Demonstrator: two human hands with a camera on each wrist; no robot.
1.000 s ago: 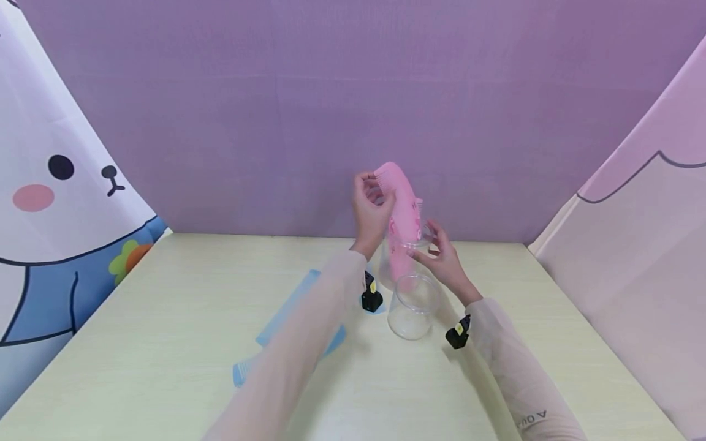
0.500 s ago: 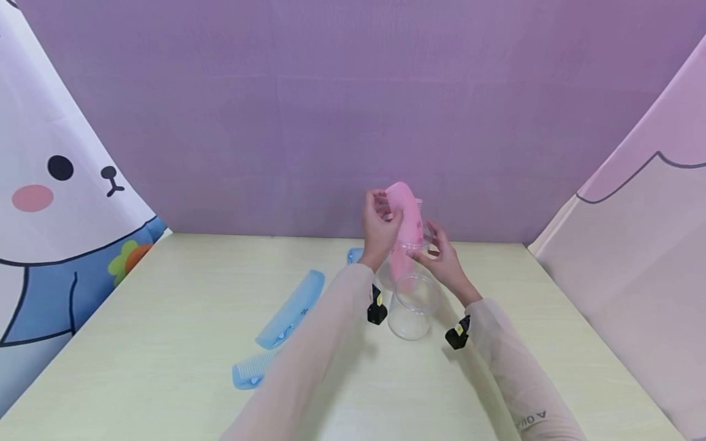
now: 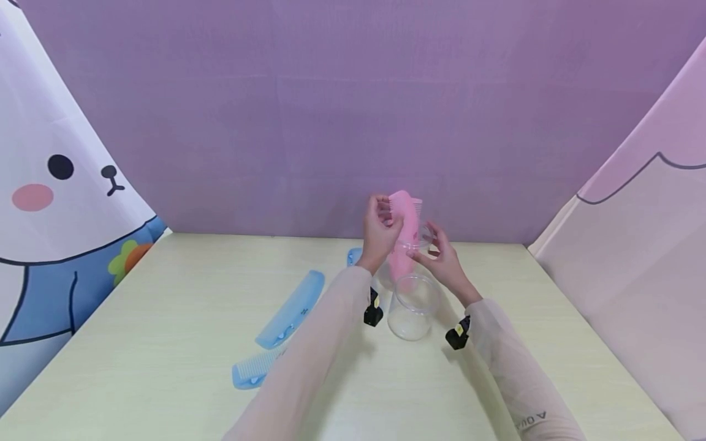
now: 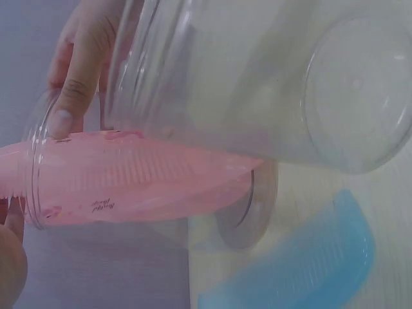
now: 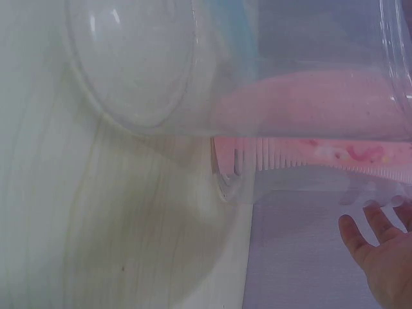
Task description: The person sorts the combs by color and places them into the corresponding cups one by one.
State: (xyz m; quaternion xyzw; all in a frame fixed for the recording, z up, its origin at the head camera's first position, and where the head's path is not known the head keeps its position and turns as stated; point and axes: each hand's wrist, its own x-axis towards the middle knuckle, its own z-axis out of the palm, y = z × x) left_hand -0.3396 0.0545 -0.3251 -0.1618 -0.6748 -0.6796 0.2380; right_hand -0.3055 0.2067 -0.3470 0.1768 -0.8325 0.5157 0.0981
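Observation:
My left hand [image 3: 380,236] pinches the toothed upper end of a pink comb [image 3: 407,225], which stands inside a clear plastic cup [image 3: 386,274]. A second pink comb [image 3: 418,204] shows its teeth just behind it. Thumb and fingers of my right hand [image 3: 445,262] grip that cup near its rim. Directly in front stands another clear cup [image 3: 409,321], which partly covers the first. In the left wrist view the pink comb [image 4: 148,183] reaches down toward the cup's base. The right wrist view shows comb teeth through the cup wall and my right fingers [image 5: 351,232] beside it.
Two blue combs [image 3: 291,310] [image 3: 250,372] lie on the table [image 3: 165,306] to the left, the nearer one partly under my left sleeve. Another blue piece [image 3: 354,255] shows behind my left wrist. A purple cloth [image 3: 331,110] hangs along the table's back edge.
My left hand has moved down and slightly right, lowering the pink comb deeper into the cup. My right hand and both cups have stayed in place. More of the blue combs now shows.

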